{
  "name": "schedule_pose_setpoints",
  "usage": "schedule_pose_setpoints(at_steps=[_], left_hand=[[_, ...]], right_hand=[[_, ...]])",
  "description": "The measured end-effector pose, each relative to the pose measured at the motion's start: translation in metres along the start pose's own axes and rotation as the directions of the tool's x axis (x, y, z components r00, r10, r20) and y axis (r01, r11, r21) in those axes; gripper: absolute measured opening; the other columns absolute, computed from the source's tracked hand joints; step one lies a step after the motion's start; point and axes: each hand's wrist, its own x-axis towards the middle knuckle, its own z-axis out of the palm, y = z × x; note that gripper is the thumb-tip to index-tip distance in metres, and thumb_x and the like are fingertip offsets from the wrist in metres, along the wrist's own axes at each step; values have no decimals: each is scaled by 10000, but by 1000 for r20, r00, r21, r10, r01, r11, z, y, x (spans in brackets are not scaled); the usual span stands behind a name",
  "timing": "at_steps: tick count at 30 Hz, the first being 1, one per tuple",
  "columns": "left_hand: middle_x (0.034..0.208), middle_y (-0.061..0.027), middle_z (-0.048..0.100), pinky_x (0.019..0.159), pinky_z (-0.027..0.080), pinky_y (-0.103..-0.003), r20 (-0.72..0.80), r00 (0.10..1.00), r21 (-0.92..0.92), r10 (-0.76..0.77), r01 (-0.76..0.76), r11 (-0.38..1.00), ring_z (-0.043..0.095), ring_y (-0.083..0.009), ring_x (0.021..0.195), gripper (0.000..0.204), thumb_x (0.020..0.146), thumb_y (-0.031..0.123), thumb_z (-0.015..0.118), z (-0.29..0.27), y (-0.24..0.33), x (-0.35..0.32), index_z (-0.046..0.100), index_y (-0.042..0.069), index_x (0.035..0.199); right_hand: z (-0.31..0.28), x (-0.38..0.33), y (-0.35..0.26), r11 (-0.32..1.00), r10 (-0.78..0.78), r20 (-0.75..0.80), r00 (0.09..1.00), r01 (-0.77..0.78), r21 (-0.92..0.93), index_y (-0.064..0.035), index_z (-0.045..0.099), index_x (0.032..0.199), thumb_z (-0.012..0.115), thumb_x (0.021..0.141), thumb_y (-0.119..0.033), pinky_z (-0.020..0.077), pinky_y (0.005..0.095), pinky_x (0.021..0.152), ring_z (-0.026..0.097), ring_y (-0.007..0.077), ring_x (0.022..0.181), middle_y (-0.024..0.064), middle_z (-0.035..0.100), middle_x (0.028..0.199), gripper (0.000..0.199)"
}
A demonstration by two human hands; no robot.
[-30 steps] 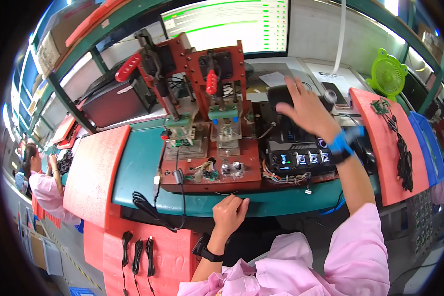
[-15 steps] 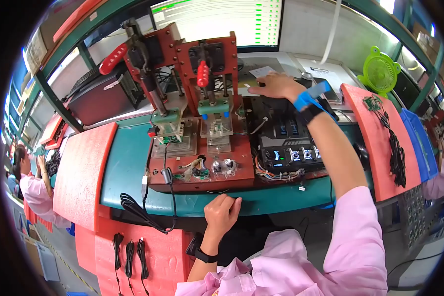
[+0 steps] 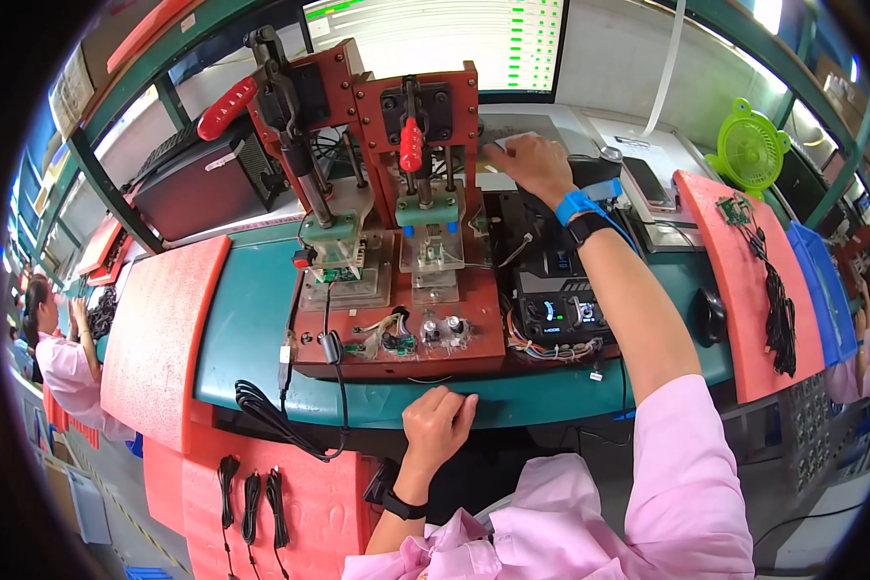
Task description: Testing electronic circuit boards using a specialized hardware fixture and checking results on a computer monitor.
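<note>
My left hand [image 3: 437,425] rests at the front edge of the green-topped bench, loosely closed, with no object showing in it. In front of it stands a red test fixture [image 3: 396,360] with two toggle clamps; both red handles [image 3: 411,147] are upright or tilted up. Under the left clamp lies a green circuit board [image 3: 336,275], and a black cable [image 3: 331,348] runs from there. My right hand [image 3: 536,166] reaches past a black control box [image 3: 563,280] to the back of the bench. Its fingers are bent together; what they hold, if anything, is hidden.
A lit monitor [image 3: 435,39] stands behind the fixture. Pink foam sheets [image 3: 164,329] flank the bench, the right one carrying a board with cable [image 3: 778,319]. Bundled black cables [image 3: 251,507] lie lower left. A mouse [image 3: 710,317], phone [image 3: 645,184] and green fan [image 3: 749,150] stand right.
My right hand has drawn its fingers together and shifted slightly; the white card by it is now mostly covered. My right forearm has swung left. My left hand stays in place.
</note>
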Motion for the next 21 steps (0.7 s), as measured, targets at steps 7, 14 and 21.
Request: schedule_pose_setpoints(at_steps=[7,14,21], left_hand=[[509,-91,405,404,322,-329,2,1000,-12,-5,6,1000,424,-258,438,210,687,27,649,1,4,-1,476,22,568],[508,-94,400,402,316,-333,8,1000,-4,-4,4,1000,418,-264,436,217,691,23,644,1,3,0,468,20,564],[507,-97,396,400,311,-336,8,1000,2,-5,5,1000,416,-267,435,217,692,21,640,2,3,0,466,21,563]], right_hand=[[2,-2,4,1000,27,-1,1000,-27,6,-47,617,643,511,748,-475,448,416,679,593,324,706,157,614,701,453],[7,3,8,996,53,0,999,-53,69,-41,628,683,509,750,-461,419,429,754,594,321,734,158,614,715,441],[12,1,8,985,1,-25,1000,-5,-173,-38,610,657,505,751,-429,432,401,695,577,331,720,161,597,689,415]])
